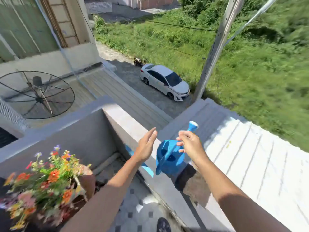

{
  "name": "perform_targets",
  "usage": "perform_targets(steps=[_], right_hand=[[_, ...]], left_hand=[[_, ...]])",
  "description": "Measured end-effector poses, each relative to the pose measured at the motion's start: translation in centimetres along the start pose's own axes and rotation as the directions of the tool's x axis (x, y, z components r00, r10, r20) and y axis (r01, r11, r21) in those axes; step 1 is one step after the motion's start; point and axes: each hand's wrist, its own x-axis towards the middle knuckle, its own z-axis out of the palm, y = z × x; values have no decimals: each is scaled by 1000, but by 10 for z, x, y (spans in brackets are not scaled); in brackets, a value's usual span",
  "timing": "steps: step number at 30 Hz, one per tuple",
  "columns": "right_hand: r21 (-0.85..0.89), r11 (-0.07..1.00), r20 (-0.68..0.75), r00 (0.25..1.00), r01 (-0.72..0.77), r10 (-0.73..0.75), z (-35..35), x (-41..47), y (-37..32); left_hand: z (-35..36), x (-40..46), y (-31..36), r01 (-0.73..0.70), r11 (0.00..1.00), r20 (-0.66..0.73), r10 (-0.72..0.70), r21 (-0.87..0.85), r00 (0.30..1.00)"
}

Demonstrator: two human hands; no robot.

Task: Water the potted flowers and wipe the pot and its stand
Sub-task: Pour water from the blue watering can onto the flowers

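Note:
A blue plastic watering can [168, 158] sits at the balcony wall's top, its spout pointing up and away. My right hand [190, 144] grips the can near the base of the spout. My left hand [147, 146] hovers just left of the can with straight fingers, touching nothing. A blue cloth [147, 166] hangs over the wall's inner face below my left wrist. At the lower left stands a brown pot [88, 181] full of orange, pink and purple flowers [45, 180]. Its stand is hidden.
The grey balcony wall [127, 124] runs from the centre to the lower right, with a white corrugated roof [250, 148] beyond it. The tiled balcony floor [137, 203] lies below. A mesh satellite dish [36, 94] stands at the left. A white car [165, 81] is parked far below.

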Motion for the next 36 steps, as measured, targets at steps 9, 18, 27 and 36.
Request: perform_targets(steps=[9,18,27,36], right_hand=[[72,933,90,934,-353,346,18,32,59],[-79,951,136,941,-300,309,32,31,59],[-280,956,276,945,-93,173,68,-33,21],[-440,853,504,863,282,-26,139,-152,-28]], left_hand=[[52,41,-51,296,947,52,-292,-127,955],[50,15,-44,299,934,32,-299,-197,954],[-1,-79,-43,232,961,-213,-260,-149,942],[-89,-199,-27,129,946,-469,-262,-297,844]])
